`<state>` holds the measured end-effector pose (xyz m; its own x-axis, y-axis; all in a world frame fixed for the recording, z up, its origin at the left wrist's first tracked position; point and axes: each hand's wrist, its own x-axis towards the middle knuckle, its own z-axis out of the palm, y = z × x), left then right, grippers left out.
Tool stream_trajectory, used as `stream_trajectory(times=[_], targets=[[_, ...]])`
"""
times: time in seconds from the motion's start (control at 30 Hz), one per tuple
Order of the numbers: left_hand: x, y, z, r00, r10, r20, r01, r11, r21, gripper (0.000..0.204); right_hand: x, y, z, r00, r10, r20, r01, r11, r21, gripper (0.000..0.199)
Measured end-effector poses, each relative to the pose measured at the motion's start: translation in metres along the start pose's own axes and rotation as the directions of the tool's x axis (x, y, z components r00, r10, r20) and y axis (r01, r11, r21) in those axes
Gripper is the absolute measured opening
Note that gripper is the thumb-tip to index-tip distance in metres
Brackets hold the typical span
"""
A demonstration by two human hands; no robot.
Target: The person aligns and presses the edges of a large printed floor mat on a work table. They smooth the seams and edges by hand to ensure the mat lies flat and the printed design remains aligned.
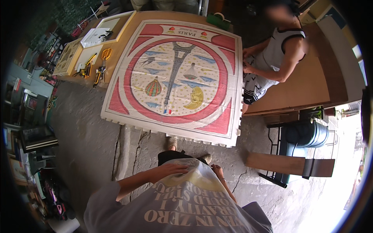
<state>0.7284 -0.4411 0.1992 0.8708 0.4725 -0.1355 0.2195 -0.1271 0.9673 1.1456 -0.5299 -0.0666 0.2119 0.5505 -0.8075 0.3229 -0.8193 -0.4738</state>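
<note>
My left hand (pixel 173 170) lies flat on the front of my grey printed shirt (pixel 182 198), fingers stretched out and holding nothing. At the shirt's right side hangs my right hand (pixel 217 171); its fingers are small and partly tucked away, so their grip is unclear. Ahead of both hands, and apart from them, a large printed cloth panel (pixel 155 105) lies on the table. It shows a tower, hot-air balloons, a yellow moon and a red ring. Tabs or folds line its near and right edges.
A co-worker (pixel 287 54) stands at the panel's right edge, both hands near it. Left on the wooden table (pixel 83 79) are orange-handled scissors (pixel 105 54), yellow hand tools and a frame (pixel 120 27). At right stand a bench with a board (pixel 276 163) and a dark blue container (pixel 305 134).
</note>
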Motion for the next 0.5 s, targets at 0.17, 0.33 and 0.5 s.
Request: stream_trajectory(times=[0.17, 0.33, 0.5], targets=[[0.017, 0.006, 0.024, 1.0, 0.005, 0.007, -0.005, 1.0, 0.014, 0.086, 0.002, 0.025, -0.031, 0.995, -0.09, 0.041, 0.095, 0.989, -0.115, 0.046], [0.029, 0.008, 0.042, 1.0, -0.002, 0.008, 0.001, 0.999, 0.032, 0.085, -0.002, 0.037, -0.056, 0.999, -0.031, 0.021, 0.033, 0.993, -0.118, 0.049], [0.033, -0.003, 0.053, 1.0, -0.009, -0.02, 0.009, 1.0, 0.024, 0.082, 0.003, 0.038, -0.056, 0.994, -0.097, 0.045, 0.102, 0.987, -0.126, 0.047]])
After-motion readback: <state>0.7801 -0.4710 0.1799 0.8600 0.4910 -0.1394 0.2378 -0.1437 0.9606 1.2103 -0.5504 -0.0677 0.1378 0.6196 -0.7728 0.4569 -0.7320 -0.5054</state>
